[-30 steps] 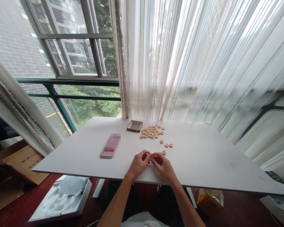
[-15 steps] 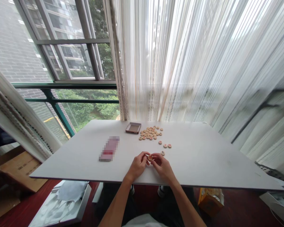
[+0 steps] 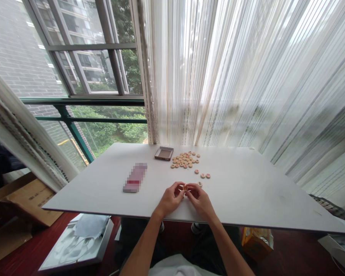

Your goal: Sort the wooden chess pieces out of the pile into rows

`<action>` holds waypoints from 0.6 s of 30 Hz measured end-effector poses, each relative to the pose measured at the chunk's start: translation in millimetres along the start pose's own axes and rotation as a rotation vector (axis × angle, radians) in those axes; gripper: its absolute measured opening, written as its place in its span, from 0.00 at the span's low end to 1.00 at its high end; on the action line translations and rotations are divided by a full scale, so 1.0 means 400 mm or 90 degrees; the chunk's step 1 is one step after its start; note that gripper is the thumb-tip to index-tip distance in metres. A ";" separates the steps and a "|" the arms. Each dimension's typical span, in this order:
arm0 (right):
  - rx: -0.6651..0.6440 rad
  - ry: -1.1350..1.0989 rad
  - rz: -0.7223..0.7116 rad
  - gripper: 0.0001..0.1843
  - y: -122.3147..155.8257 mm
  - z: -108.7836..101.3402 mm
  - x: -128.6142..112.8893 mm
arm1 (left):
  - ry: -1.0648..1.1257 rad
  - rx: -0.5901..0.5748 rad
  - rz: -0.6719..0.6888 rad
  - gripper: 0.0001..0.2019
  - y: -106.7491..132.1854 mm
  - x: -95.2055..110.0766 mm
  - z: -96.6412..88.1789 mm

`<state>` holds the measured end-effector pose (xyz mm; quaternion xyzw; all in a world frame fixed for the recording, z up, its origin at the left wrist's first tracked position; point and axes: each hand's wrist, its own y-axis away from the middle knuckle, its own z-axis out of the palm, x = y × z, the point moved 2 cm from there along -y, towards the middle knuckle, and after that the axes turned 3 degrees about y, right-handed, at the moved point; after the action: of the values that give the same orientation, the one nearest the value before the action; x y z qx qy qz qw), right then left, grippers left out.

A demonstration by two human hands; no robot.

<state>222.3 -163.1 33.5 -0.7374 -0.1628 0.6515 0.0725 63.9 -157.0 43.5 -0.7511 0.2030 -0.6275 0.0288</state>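
Between the fingertips of both hands is a round wooden Chinese chess piece [image 3: 185, 188] with a red marking. My left hand [image 3: 170, 198] grips it from the left, and my right hand [image 3: 200, 198] pinches it from the other side. Just beyond my right fingers lies another chess piece [image 3: 200, 184], partly covered by them. Farther off, a small row of pieces [image 3: 202, 175] with red characters rests on the white table [image 3: 247, 191]. A cluster of several pieces [image 3: 186, 159] is spread behind, some showing characters and others plain.
An open shallow box [image 3: 164, 153] sits at the table's back, left of the cluster. A blurred-out pinkish rectangular item [image 3: 135, 178] lies on the left. Curtains [image 3: 224, 76] hang behind the table. Below are a white box with cables [image 3: 80, 241] and an orange box [image 3: 257, 243].
Both hands have come closer together around the chess piece, which now faces me more upright. The whole view has shifted slightly; the other pieces have stayed in place.
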 end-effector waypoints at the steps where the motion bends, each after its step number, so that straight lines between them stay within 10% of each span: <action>1: 0.000 -0.006 0.002 0.14 0.000 0.000 -0.001 | 0.000 0.000 0.001 0.17 0.000 0.002 0.000; 18: 0.071 0.054 0.034 0.17 -0.001 -0.005 -0.013 | -0.082 -0.035 0.017 0.16 0.011 0.032 0.000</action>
<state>223.8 -164.3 38.9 -0.7633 -0.1033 0.6294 0.1029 64.5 -165.4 54.1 -0.7875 0.2281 -0.5718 0.0295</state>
